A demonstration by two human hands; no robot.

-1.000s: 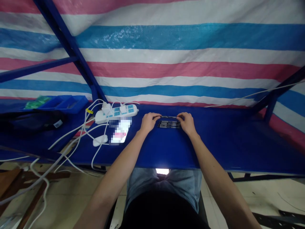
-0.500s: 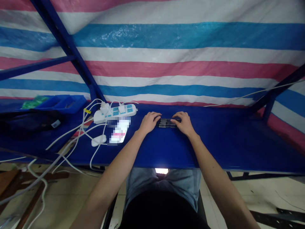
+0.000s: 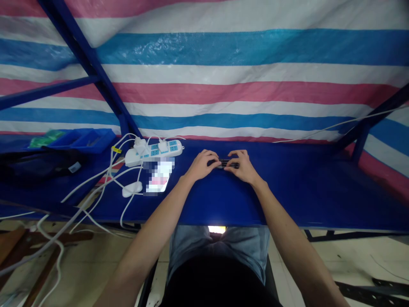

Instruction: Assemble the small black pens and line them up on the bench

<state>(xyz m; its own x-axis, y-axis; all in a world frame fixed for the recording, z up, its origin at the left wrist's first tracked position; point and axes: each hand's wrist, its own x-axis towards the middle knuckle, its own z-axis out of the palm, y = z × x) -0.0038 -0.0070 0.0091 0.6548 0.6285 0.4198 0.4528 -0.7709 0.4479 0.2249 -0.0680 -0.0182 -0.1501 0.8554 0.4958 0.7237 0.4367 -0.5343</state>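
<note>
Several slim black pens (image 3: pixel 228 163) lie side by side as a bundle, crosswise in front of me on the blue table. My left hand (image 3: pixel 203 164) is closed round their left part, with the thumb on the near side and the fingers arched over the far side. On the right part, my right hand (image 3: pixel 242 166) grips the same bundle between thumb and curled fingers. Only a short dark stretch of the pens shows between the two hands; their ends are hidden.
A white power strip (image 3: pixel 174 147) with plugged-in cables lies left of my hands. Nearer me are a lit, blurred phone (image 3: pixel 161 175) and a white oval device (image 3: pixel 132 189). Blue bins (image 3: pixel 96 140) and a dark bag (image 3: pixel 35 167) sit farther left. Striped sheeting (image 3: pixel 239 91) hangs behind.
Both hands have closed in on the pens, the thumbs coming nearer each other. Less of the bundle shows between them, and it looks more tightly gathered.
</note>
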